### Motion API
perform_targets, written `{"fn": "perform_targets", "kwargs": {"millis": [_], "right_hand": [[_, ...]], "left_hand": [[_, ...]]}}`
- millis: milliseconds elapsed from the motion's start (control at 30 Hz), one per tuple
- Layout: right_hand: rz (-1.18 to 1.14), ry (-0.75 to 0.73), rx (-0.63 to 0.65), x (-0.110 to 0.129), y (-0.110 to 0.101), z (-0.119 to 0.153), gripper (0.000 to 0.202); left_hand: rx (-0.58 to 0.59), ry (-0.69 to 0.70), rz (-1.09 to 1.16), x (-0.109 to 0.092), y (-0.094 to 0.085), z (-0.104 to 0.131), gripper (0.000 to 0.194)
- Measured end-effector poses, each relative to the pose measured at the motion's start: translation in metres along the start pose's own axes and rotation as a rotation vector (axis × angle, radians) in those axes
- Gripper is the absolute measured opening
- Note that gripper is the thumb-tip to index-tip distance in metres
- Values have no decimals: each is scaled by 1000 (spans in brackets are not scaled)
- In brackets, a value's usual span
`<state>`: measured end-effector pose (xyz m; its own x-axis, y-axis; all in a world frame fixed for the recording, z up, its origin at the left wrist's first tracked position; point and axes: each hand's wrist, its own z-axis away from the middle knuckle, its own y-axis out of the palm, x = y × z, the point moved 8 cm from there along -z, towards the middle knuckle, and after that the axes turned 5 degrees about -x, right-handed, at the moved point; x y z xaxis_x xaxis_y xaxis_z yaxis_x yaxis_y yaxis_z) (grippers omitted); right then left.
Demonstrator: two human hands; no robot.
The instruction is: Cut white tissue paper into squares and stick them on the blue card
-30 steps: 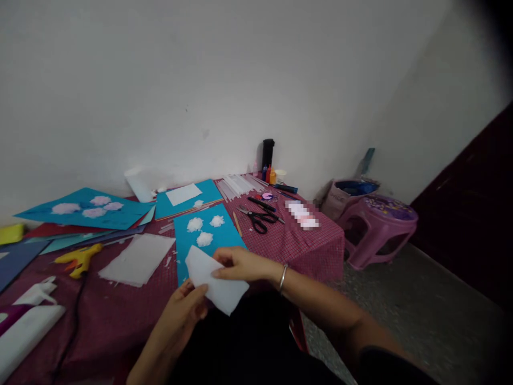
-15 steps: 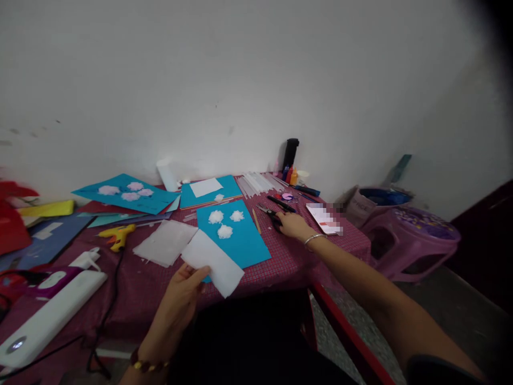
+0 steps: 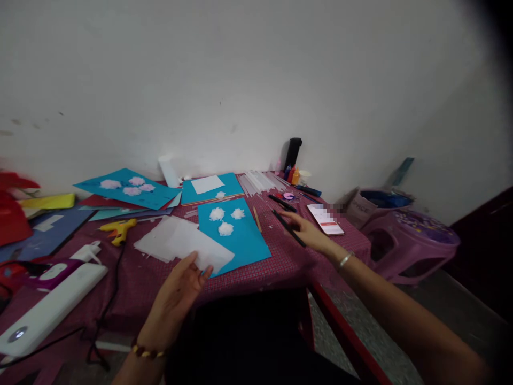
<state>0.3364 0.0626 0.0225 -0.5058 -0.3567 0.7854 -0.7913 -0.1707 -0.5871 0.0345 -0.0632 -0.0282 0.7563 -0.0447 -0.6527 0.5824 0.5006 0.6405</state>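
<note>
My left hand (image 3: 182,289) is at the near edge of a sheet of white paper (image 3: 214,252), with thumb and fingers apart and touching it. That sheet lies partly over a stack of thin white sheets (image 3: 154,240) and partly over a blue card (image 3: 244,248). Three white crumpled puffs (image 3: 225,229) sit on the card. My right hand (image 3: 306,232) is closed on black-handled scissors (image 3: 290,230), seen nearly edge-on above the tablecloth. A wooden stick or pencil (image 3: 257,219) lies between the card and the scissors.
A yellow glue gun (image 3: 119,229) and a white power strip (image 3: 56,310) with cords lie left. Behind are another blue card (image 3: 128,187), translucent sticks (image 3: 258,183) and paint bottles (image 3: 295,176). A phone (image 3: 326,219) lies right, near a pink stool (image 3: 417,240).
My right hand has lifted the scissors and turned them edge-on, shifting slightly right. My left hand has lowered the white paper leftward onto the stack, and its fingers have spread.
</note>
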Motion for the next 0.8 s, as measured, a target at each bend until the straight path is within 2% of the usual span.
{"fn": "perform_targets", "kwargs": {"millis": [133,200,300,500,700,800], "right_hand": [[-402,-2,306,29,37,68,65],[-497,45,423,34,54,93,69],[-561,102,534,35,74,115,79],[-692,164,608,33,92,126,82],[-793,189,643,43,105,127,78],[-839,178,649,46,113,126,78]], "left_hand": [[63,-6,-28,0,8,2,16],[96,17,-48,1,14,3,15],[72,54,-54,3,17,1,16],[-26,110,-58,6,9,-5,24],[27,173,-161,7,15,2,31],[14,200,-249,9,16,5,37]]}}
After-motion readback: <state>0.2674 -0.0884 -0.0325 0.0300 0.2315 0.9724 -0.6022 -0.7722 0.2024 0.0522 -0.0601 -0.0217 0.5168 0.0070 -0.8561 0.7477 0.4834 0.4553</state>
